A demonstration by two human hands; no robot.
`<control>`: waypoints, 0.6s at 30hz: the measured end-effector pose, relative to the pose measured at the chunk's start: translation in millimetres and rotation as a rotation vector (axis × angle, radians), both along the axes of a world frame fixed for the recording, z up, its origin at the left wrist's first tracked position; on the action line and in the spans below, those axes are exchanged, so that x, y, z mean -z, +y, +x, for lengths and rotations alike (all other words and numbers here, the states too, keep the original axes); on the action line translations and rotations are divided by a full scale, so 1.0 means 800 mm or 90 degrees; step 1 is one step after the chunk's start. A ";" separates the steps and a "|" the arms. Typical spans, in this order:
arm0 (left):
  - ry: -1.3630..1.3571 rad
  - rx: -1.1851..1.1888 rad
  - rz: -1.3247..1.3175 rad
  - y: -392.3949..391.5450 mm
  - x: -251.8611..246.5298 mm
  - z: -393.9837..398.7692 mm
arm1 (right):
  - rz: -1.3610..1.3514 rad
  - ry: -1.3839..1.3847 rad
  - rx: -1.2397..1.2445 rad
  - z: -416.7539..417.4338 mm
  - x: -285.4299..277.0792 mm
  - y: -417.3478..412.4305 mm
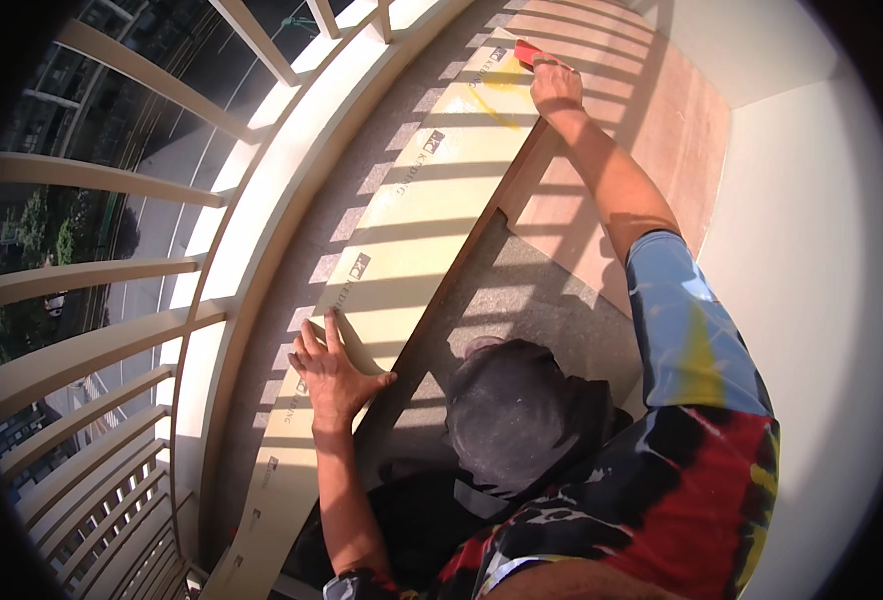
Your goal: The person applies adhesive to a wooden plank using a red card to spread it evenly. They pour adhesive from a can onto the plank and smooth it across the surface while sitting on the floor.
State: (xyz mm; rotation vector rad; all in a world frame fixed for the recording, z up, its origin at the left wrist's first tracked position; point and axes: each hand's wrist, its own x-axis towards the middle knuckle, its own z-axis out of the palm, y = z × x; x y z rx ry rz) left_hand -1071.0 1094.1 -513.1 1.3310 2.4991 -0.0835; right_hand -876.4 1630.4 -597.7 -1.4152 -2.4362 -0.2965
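Note:
A long cream-coloured board or covered panel (411,232) with printed lettering lies diagonally before me, its dark edge facing my knee. My left hand (336,375) rests on its lower half, fingers spread, the thumb at the near edge and nothing held. At the far end my right hand (557,86) grips a red tool (533,54), possibly a scraper or spreader, against the panel's corner. Yellow smears (505,79) mark the surface beside it. The tool's working edge is partly unclear.
A pale railing (126,184) curves along the left, with a street far below. Reddish plywood sheet (636,142) lies on the floor to the right, beside a white wall (809,225). Grey rough floor (516,292) shows near my knee (512,412). Striped shadows cross everything.

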 end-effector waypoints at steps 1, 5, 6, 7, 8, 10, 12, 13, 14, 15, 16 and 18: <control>-0.001 0.000 0.002 0.000 0.001 0.000 | -0.001 -0.003 -0.003 0.000 0.000 0.001; -0.008 -0.004 0.008 0.000 -0.001 0.001 | -0.067 0.018 0.063 0.001 -0.002 0.001; 0.000 -0.006 0.004 -0.001 0.000 0.001 | -0.073 -0.009 0.039 0.004 -0.003 -0.003; 0.009 -0.007 0.000 -0.002 0.001 0.001 | -0.078 -0.036 0.016 0.004 -0.005 -0.005; 0.006 -0.009 0.003 -0.003 0.001 0.001 | -0.078 -0.037 0.023 0.003 -0.008 -0.004; 0.001 -0.008 0.006 -0.004 0.001 0.000 | -0.084 -0.041 0.039 0.002 -0.011 -0.005; -0.015 -0.008 0.010 0.002 -0.003 0.000 | -0.082 -0.033 0.043 0.003 -0.014 0.003; -0.025 -0.005 0.014 0.006 -0.004 0.001 | -0.079 -0.030 0.047 0.007 -0.015 0.011; -0.019 0.002 0.017 0.007 -0.002 0.001 | -0.072 -0.015 0.044 0.012 -0.014 0.016; -0.011 0.004 0.016 0.005 -0.001 0.001 | -0.093 -0.008 0.030 0.008 -0.017 0.012; -0.002 0.003 0.014 0.002 0.000 0.001 | -0.115 -0.002 0.013 0.000 -0.022 0.003; 0.010 -0.005 -0.003 -0.002 -0.001 0.000 | -0.136 0.001 -0.021 -0.003 -0.025 -0.016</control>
